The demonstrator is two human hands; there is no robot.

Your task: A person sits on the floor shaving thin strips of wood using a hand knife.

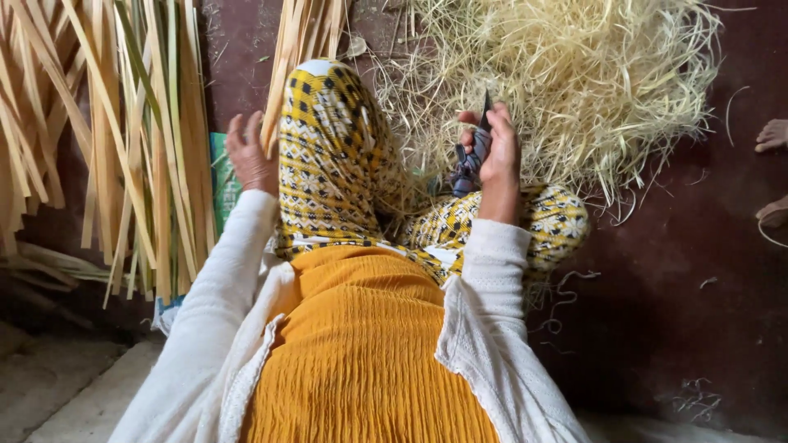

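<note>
A person sits on a dark reddish floor (681, 271), seen from above by a head-worn camera, knees drawn up under yellow, black and white patterned cloth, with a mustard garment and white sleeves below.

The left hand (249, 156) reaches forward beside the raised left knee, its fingers closed on the lower end of a bundle of flat, pale bamboo strips (300, 49) that runs up and out of the top of the view. The right hand (492, 152) rests over the right knee, fingers clenched round the wrapped handle of a knife (474, 152), its dark blade tip pointing up past the fingertips.

A loose pile of fine straw-coloured shavings (566, 74) lies on the floor just beyond the right hand. More long strips (131, 139) lie at the left. Another person's bare foot (771, 135) shows at the right edge.

The work seems to be at the point of taking up a strip for paring. Next, blade and strip must be brought together, which calls for a firm hold on both.
</note>
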